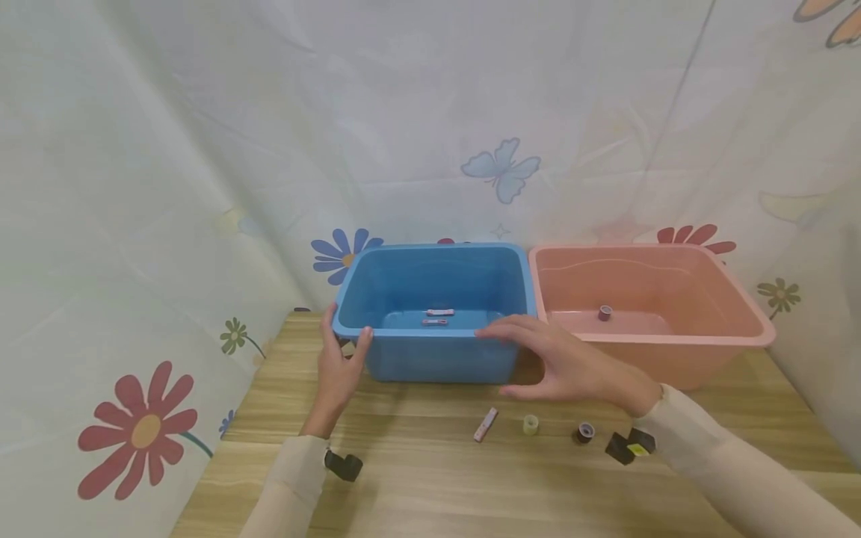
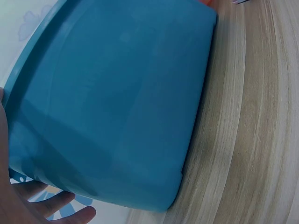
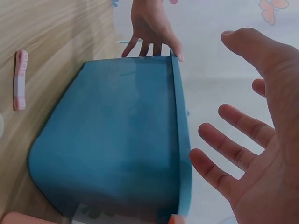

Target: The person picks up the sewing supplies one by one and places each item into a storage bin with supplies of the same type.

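A blue tub stands on the wooden table. My left hand holds its front left corner, thumb at the front rim and fingers along the left side, as the right wrist view also shows. My right hand hovers near its front right corner with thumb and fingers spread and nothing between them. Inside the tub lie two small pale, reddish-marked bundles. A similar pink folded bundle, like a soft measuring tape in a white band, lies on the table in front.
A pink tub stands right beside the blue one, with a small dark reddish roll inside. A pale yellow-green roll and a black roll sit on the table. A patterned curtain hangs close behind the tubs.
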Tool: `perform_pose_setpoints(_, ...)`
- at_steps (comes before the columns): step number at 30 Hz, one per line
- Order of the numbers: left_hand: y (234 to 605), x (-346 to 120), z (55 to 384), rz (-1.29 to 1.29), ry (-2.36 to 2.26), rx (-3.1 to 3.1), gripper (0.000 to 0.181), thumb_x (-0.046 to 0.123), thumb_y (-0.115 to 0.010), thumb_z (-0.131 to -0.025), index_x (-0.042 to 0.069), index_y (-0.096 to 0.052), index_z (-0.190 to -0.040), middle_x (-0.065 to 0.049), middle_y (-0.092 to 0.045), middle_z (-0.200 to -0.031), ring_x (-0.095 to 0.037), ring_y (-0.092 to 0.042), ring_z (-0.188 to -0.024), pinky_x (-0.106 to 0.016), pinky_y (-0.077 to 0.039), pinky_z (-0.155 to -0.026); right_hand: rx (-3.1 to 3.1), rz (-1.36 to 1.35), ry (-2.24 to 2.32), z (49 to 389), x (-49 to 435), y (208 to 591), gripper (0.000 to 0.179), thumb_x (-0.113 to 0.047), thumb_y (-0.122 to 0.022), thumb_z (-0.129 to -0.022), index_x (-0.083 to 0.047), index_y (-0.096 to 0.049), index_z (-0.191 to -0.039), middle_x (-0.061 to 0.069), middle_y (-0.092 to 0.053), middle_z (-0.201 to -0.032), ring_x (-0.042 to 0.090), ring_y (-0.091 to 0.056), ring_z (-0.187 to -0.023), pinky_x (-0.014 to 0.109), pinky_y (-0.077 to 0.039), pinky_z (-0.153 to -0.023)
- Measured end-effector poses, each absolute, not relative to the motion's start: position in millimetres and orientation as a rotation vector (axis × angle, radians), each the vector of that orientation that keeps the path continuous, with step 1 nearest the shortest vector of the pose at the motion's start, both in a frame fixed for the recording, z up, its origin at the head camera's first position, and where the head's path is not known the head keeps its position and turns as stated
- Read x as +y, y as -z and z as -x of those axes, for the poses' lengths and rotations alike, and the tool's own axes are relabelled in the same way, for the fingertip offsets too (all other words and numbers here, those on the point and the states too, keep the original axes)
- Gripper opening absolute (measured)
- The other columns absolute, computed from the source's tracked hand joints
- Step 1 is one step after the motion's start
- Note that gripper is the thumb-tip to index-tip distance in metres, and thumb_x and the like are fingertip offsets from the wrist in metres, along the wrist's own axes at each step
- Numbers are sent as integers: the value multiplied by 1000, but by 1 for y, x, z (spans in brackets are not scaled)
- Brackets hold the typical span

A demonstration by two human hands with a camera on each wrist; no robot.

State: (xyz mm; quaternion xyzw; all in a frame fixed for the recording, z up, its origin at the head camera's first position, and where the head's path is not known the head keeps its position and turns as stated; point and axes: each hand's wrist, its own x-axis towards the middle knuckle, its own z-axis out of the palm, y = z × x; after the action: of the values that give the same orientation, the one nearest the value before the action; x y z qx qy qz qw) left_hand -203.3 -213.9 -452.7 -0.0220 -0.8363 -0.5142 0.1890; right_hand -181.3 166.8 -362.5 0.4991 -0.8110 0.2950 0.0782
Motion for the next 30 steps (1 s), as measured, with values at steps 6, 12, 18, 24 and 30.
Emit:
perform_pose_setpoints(6, 454, -215, 203, 65, 1440, -2354, 81, 51, -60, -101, 29, -13, -163, -11, -35, -163, -38, -49, -136, -63, -45, -104, -2414, -1543, -944, 179, 168, 374, 81, -33, -87, -83, -21, -47, -152, -6, -51, -149, 16, -50, -136, 42, -47, -109)
perform_pose_setpoints(12, 454, -215, 203, 62, 1447, -2357, 81, 52, -60, -101, 30, -12, -163, -10, -34, -163, -38, -48, -137, -63, -46, -104, -2430, -1568, -1018, 177, 168, 386, 82, -37, -87, -83, -18, -47, -152, -5, -51, -151, 16, -52, -132, 38, -49, -107)
perform_pose_setpoints(18, 455, -216, 204, 63, 1447, -2359, 81, 52, -60, -101, 31, -12, -163, -10, -34, -164, -39, -47, -138, -63, -46, -104, -2452, -1570, -1043, 174, 167, 399, 84, -35, -88, -82, -17, -46, -153, -2, -51, -151, 15, -49, -136, 37, -46, -109)
perform_pose_setpoints(24, 456, -217, 206, 71, 1448, -2350, 81, 50, -60, -101, 30, -13, -163, -10, -34, -163, -39, -48, -137, -63, -46, -103, -2492, -1550, -1081, 172, 165, 414, 82, -41, -85, -84, -22, -45, -154, -6, -51, -151, 16, -48, -138, 40, -45, -111)
perform_pose_setpoints(30, 455, -216, 205, 72, 1454, -2354, 81, 52, -59, -101, 29, -12, -163, -9, -33, -164, -38, -45, -140, -63, -45, -105, -2470, -1533, -1134, 172, 163, 432, 82, -40, -87, -83, -16, -48, -151, -2, -53, -150, 17, -50, -137, 40, -45, -111)
